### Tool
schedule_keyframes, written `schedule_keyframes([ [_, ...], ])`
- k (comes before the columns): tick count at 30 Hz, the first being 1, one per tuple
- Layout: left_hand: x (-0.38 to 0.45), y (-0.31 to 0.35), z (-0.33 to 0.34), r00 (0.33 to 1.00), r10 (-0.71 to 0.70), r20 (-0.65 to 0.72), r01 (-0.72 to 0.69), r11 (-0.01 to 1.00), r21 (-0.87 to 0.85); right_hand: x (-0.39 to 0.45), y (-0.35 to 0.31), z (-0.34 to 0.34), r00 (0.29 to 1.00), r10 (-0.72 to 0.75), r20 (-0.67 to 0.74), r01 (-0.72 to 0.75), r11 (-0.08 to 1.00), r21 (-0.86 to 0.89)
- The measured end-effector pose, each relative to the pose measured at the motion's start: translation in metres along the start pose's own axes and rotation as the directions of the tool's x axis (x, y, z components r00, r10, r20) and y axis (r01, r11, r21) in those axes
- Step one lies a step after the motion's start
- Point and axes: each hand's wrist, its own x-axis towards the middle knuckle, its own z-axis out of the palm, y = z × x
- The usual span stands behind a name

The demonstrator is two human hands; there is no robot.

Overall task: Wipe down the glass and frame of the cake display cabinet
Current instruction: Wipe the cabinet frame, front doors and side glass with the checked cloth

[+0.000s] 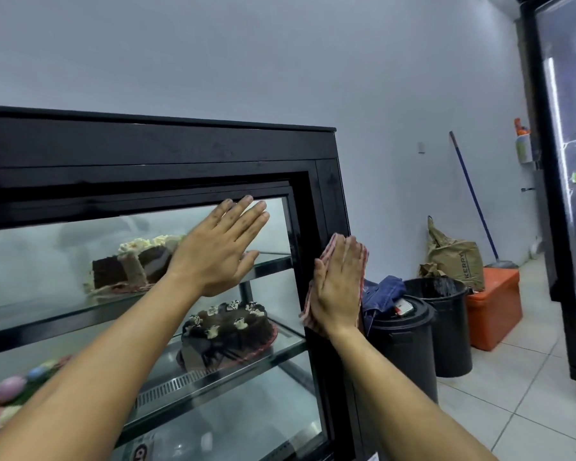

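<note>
While the left hand [218, 251] rests flat and released on the cabinet glass [273, 227], the right hand [338, 287] presses a soft checked cloth [330, 249] against the black frame [333, 201] at right; limp fabric probably needs palm pressure.

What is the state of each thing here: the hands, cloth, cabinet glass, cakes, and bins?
Left hand: flat, fingers straight, on the cabinet glass.
Right hand: flat, pressing the cloth on the black frame.
Cloth: spread under the palm.
Upper cake: cut, part missing.
Lower cake: whole.
Near bin: lid on.
Far bin: no lid.
</note>
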Motion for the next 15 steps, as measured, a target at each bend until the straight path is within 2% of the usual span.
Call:
schedule_keyframes([
  [3, 0.001, 0.002, 0.0, 1.0, -0.008, -0.005, 0.008, 1.0, -0.004, 0.084, -0.033, -0.012, 0.999, -0.042, -0.022, 0.042, 0.999, 0.0],
  [6, -0.001, 0.003, 0.004, 0.999, -0.017, -0.033, 0.016, 1.0, -0.022, 0.11, -0.044, -0.014, 0.996, -0.086, -0.031, 0.086, 0.996, -0.024],
  [10, 0.0, 0.004, 0.006, 0.997, -0.022, -0.072, 0.021, 1.0, -0.018, 0.047, -0.016, 0.0, 0.984, -0.115, -0.138, 0.104, 0.991, -0.086],
  [15, -0.001, 0.006, 0.006, 0.996, -0.03, -0.089, 0.028, 0.999, -0.026, -0.066, 0.032, 0.006, 0.994, -0.062, -0.085, 0.056, 0.996, -0.067],
])
